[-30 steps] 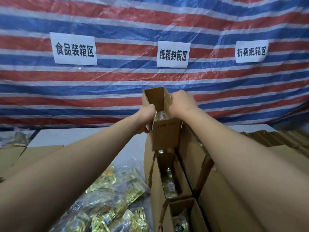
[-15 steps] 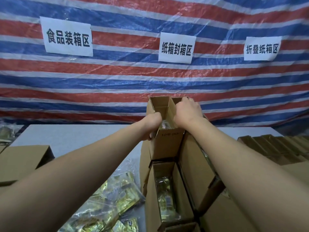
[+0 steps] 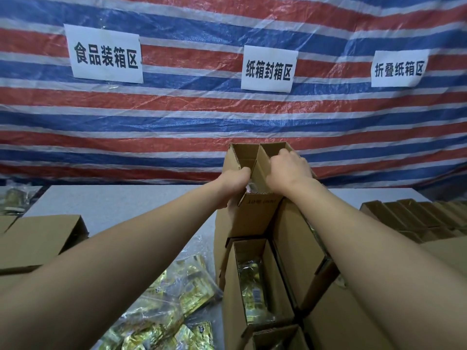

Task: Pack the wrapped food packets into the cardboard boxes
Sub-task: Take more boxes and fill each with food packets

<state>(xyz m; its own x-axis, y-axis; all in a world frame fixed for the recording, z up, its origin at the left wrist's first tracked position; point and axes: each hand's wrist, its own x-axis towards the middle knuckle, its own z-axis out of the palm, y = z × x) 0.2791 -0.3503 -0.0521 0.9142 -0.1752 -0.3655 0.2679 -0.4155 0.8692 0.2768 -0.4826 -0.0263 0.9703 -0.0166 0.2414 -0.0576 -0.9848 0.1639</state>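
Cardboard box [image 3: 255, 218], top flaps open and upright, stands on end at the far end of a row of open boxes; both my hands are at its mouth. Left hand [image 3: 233, 184]: fingers curled over the box's left rim, thumb against the outer wall, gripping the box edge. Right hand [image 3: 288, 174]: fingers curled down over the right flap and into the opening, gripping that flap; fingertips hidden inside, so I cannot tell whether they also touch the contents. Between my two hands, just inside the mouth, a bit of shiny wrapped packet [image 3: 252, 188] shows. Next box [image 3: 255, 281], nearer to me than my fingers, is open-topped with a gold-wrapped packet [image 3: 252, 284] lying along its length. Loose pile of gold packets in clear bags [image 3: 177, 306] lies on the grey bench [image 3: 121, 205], below and left of my left forearm. Flat brown carton [image 3: 40, 238] sits well left of my left hand. Row of folded boxes [image 3: 414, 215] sits right of my right forearm. Behind the fingers hangs a red, white and blue striped tarp [image 3: 177, 117] carrying three white paper signs [image 3: 269, 69] with black characters.
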